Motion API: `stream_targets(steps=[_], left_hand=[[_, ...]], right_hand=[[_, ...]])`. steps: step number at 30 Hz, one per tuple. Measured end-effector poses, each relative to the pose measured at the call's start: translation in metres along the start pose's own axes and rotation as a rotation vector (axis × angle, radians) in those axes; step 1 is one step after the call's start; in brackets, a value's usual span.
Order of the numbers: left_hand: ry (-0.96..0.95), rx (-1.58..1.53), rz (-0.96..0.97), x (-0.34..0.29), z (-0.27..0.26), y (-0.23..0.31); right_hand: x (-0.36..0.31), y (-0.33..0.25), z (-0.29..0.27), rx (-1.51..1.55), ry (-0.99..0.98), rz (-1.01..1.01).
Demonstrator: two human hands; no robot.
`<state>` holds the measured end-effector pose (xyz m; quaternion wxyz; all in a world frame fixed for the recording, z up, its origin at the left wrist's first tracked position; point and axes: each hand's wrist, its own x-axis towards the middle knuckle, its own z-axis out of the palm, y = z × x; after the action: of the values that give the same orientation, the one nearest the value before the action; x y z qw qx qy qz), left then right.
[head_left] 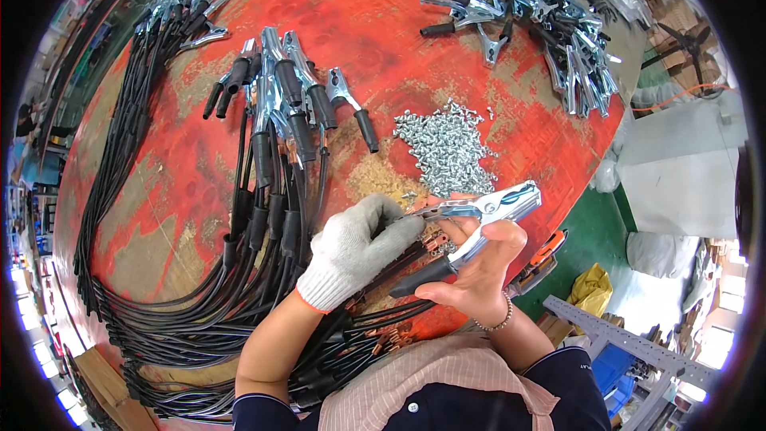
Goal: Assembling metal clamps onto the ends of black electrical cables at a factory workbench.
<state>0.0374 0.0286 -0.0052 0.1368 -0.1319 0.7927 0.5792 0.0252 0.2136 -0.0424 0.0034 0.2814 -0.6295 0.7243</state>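
Note:
A silvery metal spring clamp point(509, 203) with a black handle sleeve point(424, 278) is held above the near part of the table, its jaws pointing right. My right hand point(488, 265), bare with a beaded bracelet, grips it with the thumb below and fingers behind. My left hand point(351, 246), in a white knitted glove, is closed at the end of the clamp's other metal arm. Its fingertips hide what else may be pinched there. Just beyond the clamp lies a pile of small silvery screws point(451, 148). Copper-coloured cable ends point(435, 241) show beneath my hands.
Black cables point(199, 323) curve across the left and near side of the red, worn round table point(335, 24). Several cables end in clamps point(279, 88) at left centre; another clamped bundle point(183, 12) lies far left. Loose clamps point(542, 24) are heaped far right. Orange-handled tool point(549, 247) sits by the right edge.

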Motion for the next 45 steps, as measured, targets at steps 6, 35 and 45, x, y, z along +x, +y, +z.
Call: stream_targets(steps=[6, 35, 45], left_hand=[[-0.010, 0.037, -0.015, 0.000, -0.001, 0.004], [-0.036, -0.784, -0.032, 0.029, -0.016, -0.022], [-0.082, -0.305, 0.116, 0.018, -0.016, -0.009]], right_hand=[[0.005, 0.000, -0.001, 0.022, -0.044, -0.035], [0.096, 0.032, -0.008, -1.337, -0.777, -0.007], [0.097, 0.046, -0.032, -0.809, -0.644, 0.226]])
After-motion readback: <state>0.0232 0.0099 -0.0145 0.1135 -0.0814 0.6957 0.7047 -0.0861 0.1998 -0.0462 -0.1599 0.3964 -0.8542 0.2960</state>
